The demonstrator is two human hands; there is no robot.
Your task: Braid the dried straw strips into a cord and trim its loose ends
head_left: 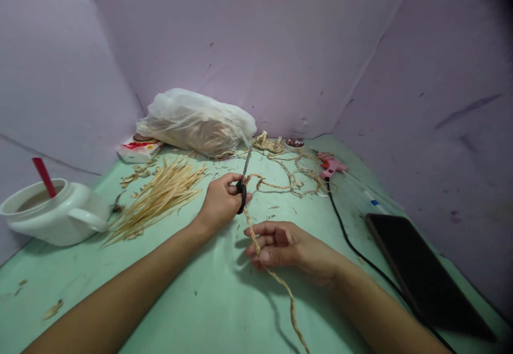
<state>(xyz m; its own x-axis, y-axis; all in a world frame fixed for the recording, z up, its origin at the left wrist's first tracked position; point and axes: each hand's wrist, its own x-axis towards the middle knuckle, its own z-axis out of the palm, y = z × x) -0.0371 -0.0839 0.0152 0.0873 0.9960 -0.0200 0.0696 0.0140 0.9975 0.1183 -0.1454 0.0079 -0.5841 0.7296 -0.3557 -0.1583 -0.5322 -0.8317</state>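
Scissors [242, 196] are gripped by the left hand [222, 199] now, black handles wrapped by closed fingers, the blades aimed away toward the wall [288, 49]. Just below, a twisted cord [251, 231] is held loosely by the right hand [286, 247], pinched between the thumb and curled fingers. The cord is stretched from beside the scissors handles, through that right hand, and down past the near edge of view. Whether it is also pinned by the left thumb cannot be told.

Over on the left, pale dry strips [164, 191] are fanned out on the green table [200, 311], with a white pot [74, 210] set near them, a red handle [43, 177] propped in its liquid. At the back, a plastic bag [196, 122] is laid along the wall, flanked by a small box [138, 152] and a woven piece [267, 143]. Loops of thin cord [286, 187] are strewn beyond the hands, and a pink glue gun [332, 166] is parked at their right, trailed by a black cable [340, 223]. A phone [425, 274] is laid flat at the far right, its screen dark.
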